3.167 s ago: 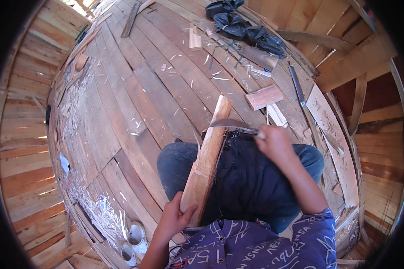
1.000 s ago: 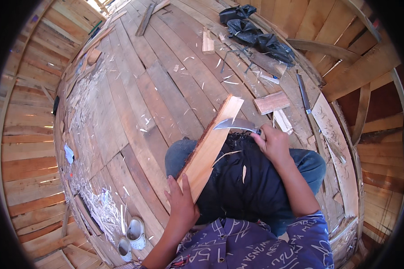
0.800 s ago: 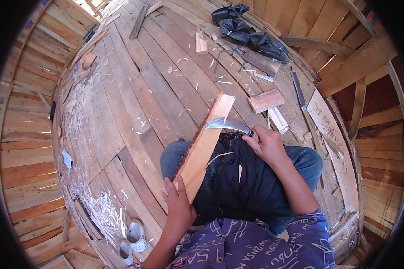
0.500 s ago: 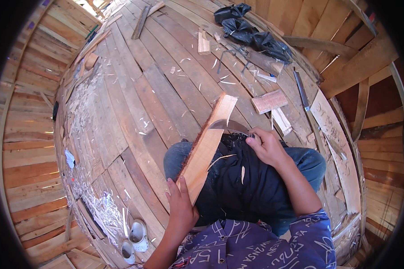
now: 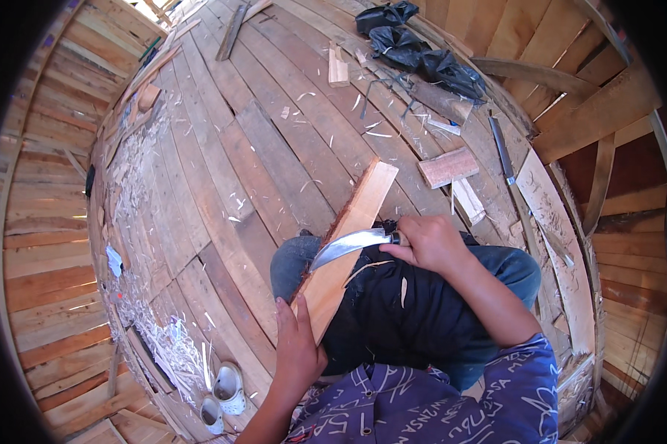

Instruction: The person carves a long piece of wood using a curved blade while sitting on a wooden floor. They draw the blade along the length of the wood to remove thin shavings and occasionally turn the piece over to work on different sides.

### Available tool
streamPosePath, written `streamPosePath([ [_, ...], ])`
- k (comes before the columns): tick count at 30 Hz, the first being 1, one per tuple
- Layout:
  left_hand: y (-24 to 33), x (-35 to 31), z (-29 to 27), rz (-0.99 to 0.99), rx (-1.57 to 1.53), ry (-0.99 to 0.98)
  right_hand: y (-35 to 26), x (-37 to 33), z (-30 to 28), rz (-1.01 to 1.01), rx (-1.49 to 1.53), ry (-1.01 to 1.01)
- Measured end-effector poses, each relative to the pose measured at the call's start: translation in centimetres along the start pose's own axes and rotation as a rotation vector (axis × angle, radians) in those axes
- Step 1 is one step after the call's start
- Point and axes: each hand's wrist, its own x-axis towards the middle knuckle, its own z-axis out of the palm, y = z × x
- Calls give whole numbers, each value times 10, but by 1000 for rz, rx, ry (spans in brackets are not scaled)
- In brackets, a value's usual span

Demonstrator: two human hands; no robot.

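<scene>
A pale wooden board (image 5: 326, 297) with dark bark along its left edge leans lengthwise over my lap, its far end tilted right. Near its lower end, my left hand (image 5: 299, 346) grips it, fingers over the face and bark edge. My right hand (image 5: 431, 243) is closed around the short handle of a curved knife (image 5: 354, 241). The shiny blade lies across the middle of the board, its tip reaching the bark edge. Below the blade, a thin curled shaving (image 5: 369, 271) hangs at the board's right edge. Dark cloth (image 5: 393, 311) covers my lap.
Pale shavings (image 5: 156, 344) pile up at the left, beside a pair of light clogs (image 5: 230, 388). Right of my knees lie a wood block (image 5: 449, 168), a long dark-bladed tool (image 5: 500, 148) and a wide plank (image 5: 555, 237). Black plastic bags (image 5: 422, 55) sit farther off.
My right hand has turned the knife and brought its blade down the board toward me, so its bright face shows. The board's far end has shifted slightly right.
</scene>
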Motion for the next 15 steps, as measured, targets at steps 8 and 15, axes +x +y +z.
streamPosePath([
  [8,-10,-4,-8,19,-35,-15,185,-33,-104,776,-70,786],
  [15,2,-3,-4,-18,97,-53,17,-53,-38,597,207,69],
])
